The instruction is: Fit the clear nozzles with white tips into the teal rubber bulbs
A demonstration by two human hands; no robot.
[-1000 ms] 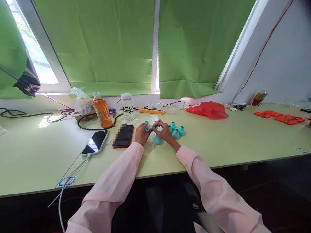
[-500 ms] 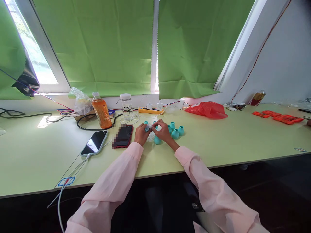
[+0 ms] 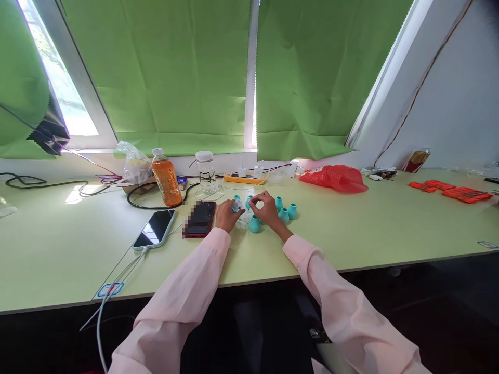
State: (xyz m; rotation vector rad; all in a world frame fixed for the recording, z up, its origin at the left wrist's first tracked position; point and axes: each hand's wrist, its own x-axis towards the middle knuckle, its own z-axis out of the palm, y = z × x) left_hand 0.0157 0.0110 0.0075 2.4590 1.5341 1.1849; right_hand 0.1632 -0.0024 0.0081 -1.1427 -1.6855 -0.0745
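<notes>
My left hand (image 3: 226, 215) is closed on a small pale bottle-like piece (image 3: 236, 206) held just above the green table (image 3: 351, 228). My right hand (image 3: 266, 209) hovers a little to its right with thumb and fingers pinched together; what they pinch is too small to make out. Several teal bulb-shaped pieces (image 3: 287, 212) stand around the hands, one (image 3: 254, 224) right between my wrists. Some crumpled clear plastic (image 3: 245, 219) lies under the hands.
A red phone (image 3: 199, 218) and a phone with a white cable (image 3: 154, 229) lie to the left. Behind them stand an orange drink bottle (image 3: 167, 177), a clear jar (image 3: 206, 172) and a yellow power strip (image 3: 244, 178). A red bag (image 3: 334, 177) and orange items (image 3: 456, 190) lie to the right.
My hands were together on the small piece; the right hand has now drawn slightly away to the right, while the left keeps holding it. The view shifted a little.
</notes>
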